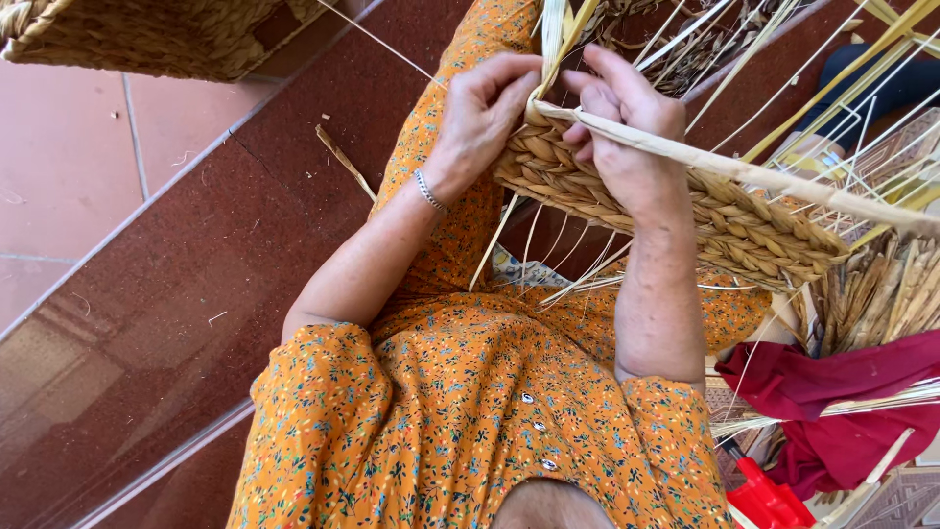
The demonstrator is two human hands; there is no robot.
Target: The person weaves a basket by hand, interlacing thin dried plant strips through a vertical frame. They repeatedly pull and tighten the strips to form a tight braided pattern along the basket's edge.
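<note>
A tan woven straw braid point(676, 211), thick and plaited, lies slanting across the lap from upper centre toward the right, with a flat pale straw strip point(744, 171) stretched rightward above it, unwoven.

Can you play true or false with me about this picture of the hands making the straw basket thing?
1. Both hands are on a tan braided straw basket piece. True: the left hand and right hand pinch pale straw strips at its edge.
2. The left wrist wears a silver bracelet. True.
3. The dress is plain blue. False: it is an orange flowered dress with small buttons.
4. A green cloth lies at the right. False: the crumpled cloth there is dark red.
5. The floor is grass. False: it is reddish-brown tiled floor.
</note>
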